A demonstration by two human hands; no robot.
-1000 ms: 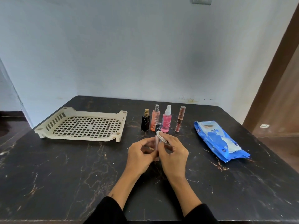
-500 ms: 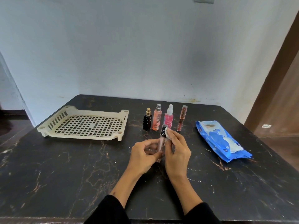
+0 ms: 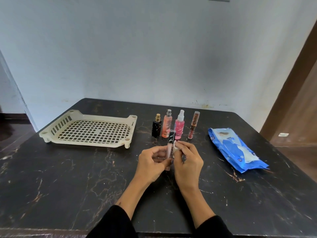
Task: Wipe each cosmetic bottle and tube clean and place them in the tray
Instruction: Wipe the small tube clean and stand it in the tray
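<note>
My left hand (image 3: pixel 151 164) holds a pale pink lip gloss tube (image 3: pixel 170 149) with a black cap, upright, above the table's middle. My right hand (image 3: pixel 187 162) presses a small white wipe (image 3: pixel 175 148) against the tube's right side. Behind them stand a black perfume bottle (image 3: pixel 156 127), an orange spray bottle (image 3: pixel 166 125), a pink spray bottle (image 3: pixel 179 126) and a brown lip gloss tube (image 3: pixel 193 127). The cream slotted tray (image 3: pixel 85 141) lies at the back left with nothing in it.
A blue pack of wet wipes (image 3: pixel 235 149) lies on the right of the black marble table (image 3: pixel 68 177). A pale wall runs behind the table. A brown door frame (image 3: pixel 295 69) stands at the far right.
The tube has come more upright and its black cap shows above my fingers. My right hand has slid the wipe from the cap end down along the tube's side.
</note>
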